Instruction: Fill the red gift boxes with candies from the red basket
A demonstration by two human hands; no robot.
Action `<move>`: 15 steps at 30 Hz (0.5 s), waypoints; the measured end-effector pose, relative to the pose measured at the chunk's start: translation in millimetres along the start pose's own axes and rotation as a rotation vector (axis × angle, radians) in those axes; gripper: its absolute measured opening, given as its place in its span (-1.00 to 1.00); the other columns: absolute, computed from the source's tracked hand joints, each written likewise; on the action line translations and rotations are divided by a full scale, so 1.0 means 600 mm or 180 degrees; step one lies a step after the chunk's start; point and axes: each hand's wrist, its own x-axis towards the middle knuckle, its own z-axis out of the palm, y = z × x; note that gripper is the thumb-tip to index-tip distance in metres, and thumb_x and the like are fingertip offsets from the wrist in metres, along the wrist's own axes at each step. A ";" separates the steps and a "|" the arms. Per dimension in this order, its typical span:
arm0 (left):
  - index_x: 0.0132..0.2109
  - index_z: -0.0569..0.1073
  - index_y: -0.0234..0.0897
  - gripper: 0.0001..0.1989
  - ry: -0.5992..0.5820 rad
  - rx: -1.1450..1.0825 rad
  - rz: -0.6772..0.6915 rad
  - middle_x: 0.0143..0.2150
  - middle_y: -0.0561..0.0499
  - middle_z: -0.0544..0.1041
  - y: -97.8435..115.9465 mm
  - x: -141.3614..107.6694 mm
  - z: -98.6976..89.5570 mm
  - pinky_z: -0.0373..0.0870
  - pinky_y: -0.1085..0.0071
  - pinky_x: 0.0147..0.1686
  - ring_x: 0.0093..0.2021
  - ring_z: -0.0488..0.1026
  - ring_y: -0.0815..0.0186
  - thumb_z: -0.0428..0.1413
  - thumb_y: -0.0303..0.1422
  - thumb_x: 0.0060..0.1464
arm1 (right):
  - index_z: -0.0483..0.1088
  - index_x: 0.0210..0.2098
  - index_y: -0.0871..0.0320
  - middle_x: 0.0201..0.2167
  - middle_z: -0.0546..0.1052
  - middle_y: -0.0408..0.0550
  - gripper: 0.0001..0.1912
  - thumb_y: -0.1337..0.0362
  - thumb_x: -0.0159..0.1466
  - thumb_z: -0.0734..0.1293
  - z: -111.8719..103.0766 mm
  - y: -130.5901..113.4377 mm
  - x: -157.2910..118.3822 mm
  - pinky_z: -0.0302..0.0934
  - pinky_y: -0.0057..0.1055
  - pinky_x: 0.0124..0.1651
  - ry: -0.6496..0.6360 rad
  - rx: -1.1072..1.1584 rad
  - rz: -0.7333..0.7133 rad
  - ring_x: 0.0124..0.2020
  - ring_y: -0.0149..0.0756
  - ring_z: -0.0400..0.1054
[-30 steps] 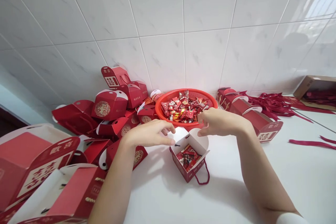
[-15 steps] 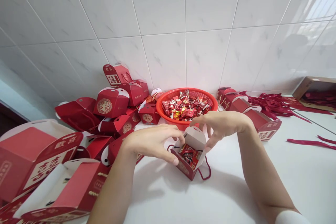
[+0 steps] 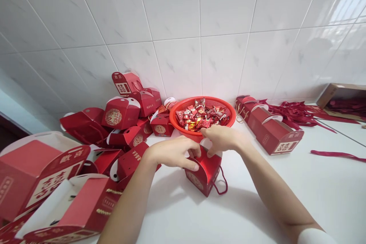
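Left of the red basket [image 3: 220, 103], boxes [image 3: 121, 113] are heaped. Before the basket, the near flap [image 3: 201, 175] of a small box [image 3: 213, 178] is pinched by the left hand [image 3: 175, 154]; panels [image 3: 211, 164] are folded in, flaps apparently unjoined. The far flap [image 3: 206, 143] is met by the half-curled right hand [image 3: 223, 138], grip unclear.

Smooth white tabletop [image 3: 337, 190], items resting on it.
Left: heaped red cardboard boxes [image 3: 121, 114]; centre: single red cardboard box [image 3: 208, 179]; behind: round red plastic basket [image 3: 172, 117]; right: box row [image 3: 268, 137], dark-red ribbons [image 3: 288, 111].
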 end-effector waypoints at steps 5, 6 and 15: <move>-0.25 0.45 -0.24 -0.68 0.0002 0.0366 -0.0647 -0.20 -0.04 0.52 -0.005 0.018 0.007 0.29 0.40 -0.36 -0.17 0.46 0.14 0.26 -0.14 -0.08 | 0.43 -0.13 0.16 -0.26 0.54 0.01 -0.57 0.30 0.01 0.53 -0.001 -0.011 -0.001 0.07 -0.43 -0.44 0.0023 -0.0283 -0.0128 -0.25 -0.16 0.45; -0.25 0.44 -0.25 -0.66 -0.0014 0.0369 -0.0702 -0.19 -0.05 0.51 -0.006 0.020 0.010 0.29 0.40 -0.36 -0.15 0.45 0.12 0.26 -0.12 -0.10 | 0.45 -0.16 0.16 -0.29 0.53 0.00 -0.63 0.30 0.04 0.52 -0.004 -0.011 -0.005 0.05 -0.43 -0.46 -0.0042 -0.0218 -0.0214 -0.29 -0.18 0.44; -0.17 0.45 -0.19 -0.63 0.0010 -0.0247 -0.0143 -0.04 0.00 0.52 -0.017 0.038 0.018 0.34 0.37 -0.16 -0.03 0.45 0.11 0.31 -0.29 -0.18 | 0.52 -0.25 0.15 -0.39 0.50 -0.13 -0.72 0.14 0.11 0.50 -0.012 -0.007 -0.021 0.02 -0.46 -0.49 -0.0658 0.0076 -0.1003 -0.44 -0.36 0.30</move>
